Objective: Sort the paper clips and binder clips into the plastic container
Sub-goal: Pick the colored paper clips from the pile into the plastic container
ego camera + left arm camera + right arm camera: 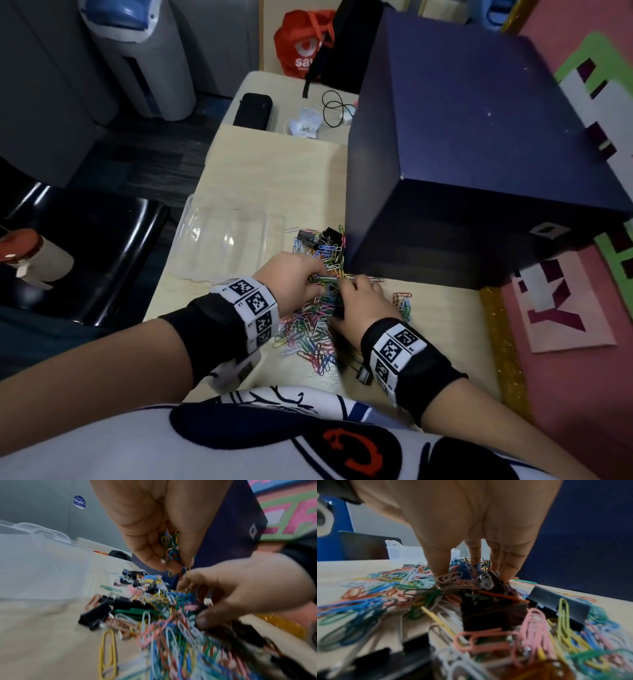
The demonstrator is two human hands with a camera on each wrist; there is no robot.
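A heap of coloured paper clips (308,329) mixed with black binder clips (330,234) lies on the light wooden table (274,178). The clear plastic container (226,240) stands just left of the heap. My left hand (317,281) hovers over the heap and pinches a small bunch of paper clips (171,547) between thumb and fingers (150,555). My right hand (342,298) reaches down into the heap, thumb on one side and fingers (510,568) on the other of a clump of clips with a black binder clip (493,588) in it.
A large dark blue box (462,154) stands right against the heap's far right side. Behind lie a black case (252,111), a cable and a red bag (301,44). A black chair (102,257) is at the left, a pink board (565,342) at the right.
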